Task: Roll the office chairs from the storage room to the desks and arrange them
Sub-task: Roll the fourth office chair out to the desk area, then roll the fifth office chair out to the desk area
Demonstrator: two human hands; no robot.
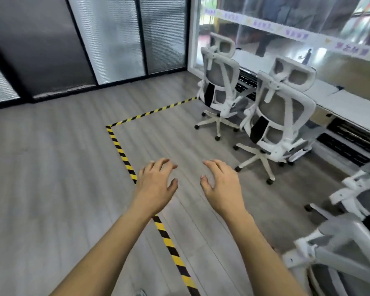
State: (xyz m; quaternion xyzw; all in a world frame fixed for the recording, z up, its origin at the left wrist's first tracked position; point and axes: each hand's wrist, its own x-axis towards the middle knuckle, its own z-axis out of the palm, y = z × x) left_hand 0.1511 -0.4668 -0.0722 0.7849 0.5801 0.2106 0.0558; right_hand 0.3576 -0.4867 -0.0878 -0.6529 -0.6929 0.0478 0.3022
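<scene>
Two white office chairs with grey mesh backs stand at the long white desk [350, 103] on the right: the far chair [219, 82] and the near chair [280, 116], both facing the desk. Two more white chairs are partly cut off at the right edge, one [359, 195] behind the other [340, 248], which is nearest to me. My left hand [156, 184] and my right hand [221, 184] are stretched out in front of me over the floor, palms down, fingers spread, holding nothing and touching no chair.
Yellow-black hazard tape [124, 154] marks a corner on the grey wood floor and runs under my left arm. Dark-framed frosted glass partitions [107, 39] close the back. A large window [286, 28] runs behind the desk.
</scene>
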